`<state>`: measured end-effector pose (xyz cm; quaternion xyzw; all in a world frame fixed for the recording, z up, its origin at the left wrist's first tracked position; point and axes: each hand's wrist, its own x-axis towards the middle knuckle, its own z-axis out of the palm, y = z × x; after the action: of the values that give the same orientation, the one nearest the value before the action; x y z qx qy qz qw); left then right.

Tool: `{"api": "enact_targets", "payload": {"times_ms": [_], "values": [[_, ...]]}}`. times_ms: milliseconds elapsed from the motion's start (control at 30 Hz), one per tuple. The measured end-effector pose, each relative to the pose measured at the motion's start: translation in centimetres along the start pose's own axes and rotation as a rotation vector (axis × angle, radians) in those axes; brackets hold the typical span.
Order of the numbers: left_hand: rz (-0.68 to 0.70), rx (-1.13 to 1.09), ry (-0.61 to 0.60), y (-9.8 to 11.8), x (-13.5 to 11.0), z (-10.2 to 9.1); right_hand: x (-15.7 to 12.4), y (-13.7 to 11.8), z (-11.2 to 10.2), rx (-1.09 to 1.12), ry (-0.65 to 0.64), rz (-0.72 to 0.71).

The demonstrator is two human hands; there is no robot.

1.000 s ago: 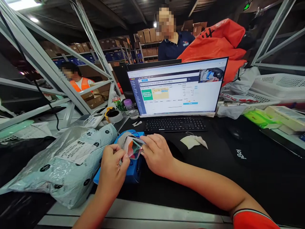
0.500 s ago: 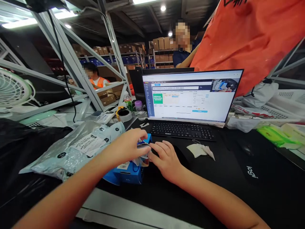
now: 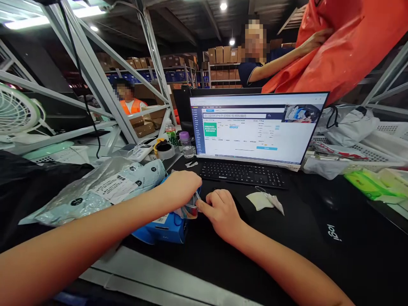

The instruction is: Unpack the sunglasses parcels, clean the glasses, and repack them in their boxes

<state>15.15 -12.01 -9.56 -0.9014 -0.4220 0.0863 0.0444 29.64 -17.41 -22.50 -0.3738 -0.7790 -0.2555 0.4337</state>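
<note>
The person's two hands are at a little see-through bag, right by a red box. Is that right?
Not quite: the box is blue, not red, as the head view shows. The left hand and right hand are indeed at a little see-through bag right by it.

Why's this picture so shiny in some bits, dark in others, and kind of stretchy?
Head view: the ceiling light at upper left glares white, and the plastic bag glints; head view: the dark mouse nearly melts into the black mat; head view: the left arm looks stretched, probably by a wide lens; head view: the clear packet by the left hand is hard to make out.
</note>
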Motion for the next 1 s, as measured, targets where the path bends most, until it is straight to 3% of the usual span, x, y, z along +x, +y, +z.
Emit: {"api": "enact_targets", "payload": {"times_ms": [200,367,467,533,567,633,700,767,1000], "values": [[0.196,-0.142,-0.018,0.3,-0.1,-0.8,-0.4,-0.3,0.8,0.085,-0.084,0.186],[0.268,-0.314,0.125,0.0,-1.5,0.2,-0.9,0.1,1.3,0.289,-0.146,0.245],[0.138,-0.52,0.483,-0.2,-4.2,3.2,-1.0,0.5,1.3,0.418,-0.174,0.3],[-0.145,-0.619,0.742,-0.3,-6.4,6.2,-0.9,0.5,1.2,0.465,-0.192,0.349],[-0.292,-0.643,0.822,-0.3,-7.3,7.8,-0.9,0.4,1.1,0.48,-0.197,0.366],[-0.438,-0.711,0.879,-0.3,-8.4,10.9,-1.0,0.0,1.1,0.495,-0.202,0.372],[-0.445,-0.723,0.885,-0.1,-8.4,13.0,-1.2,-0.6,1.1,0.489,-0.196,0.335],[-0.39,-0.637,0.896,0.0,-7.6,13.9,-1.5,-1.1,1.2,0.461,-0.172,0.279],[-0.189,-0.395,0.953,1.0,-5.5,12.4,-1.6,-1.7,1.0,0.354,-0.078,0.178]]}}
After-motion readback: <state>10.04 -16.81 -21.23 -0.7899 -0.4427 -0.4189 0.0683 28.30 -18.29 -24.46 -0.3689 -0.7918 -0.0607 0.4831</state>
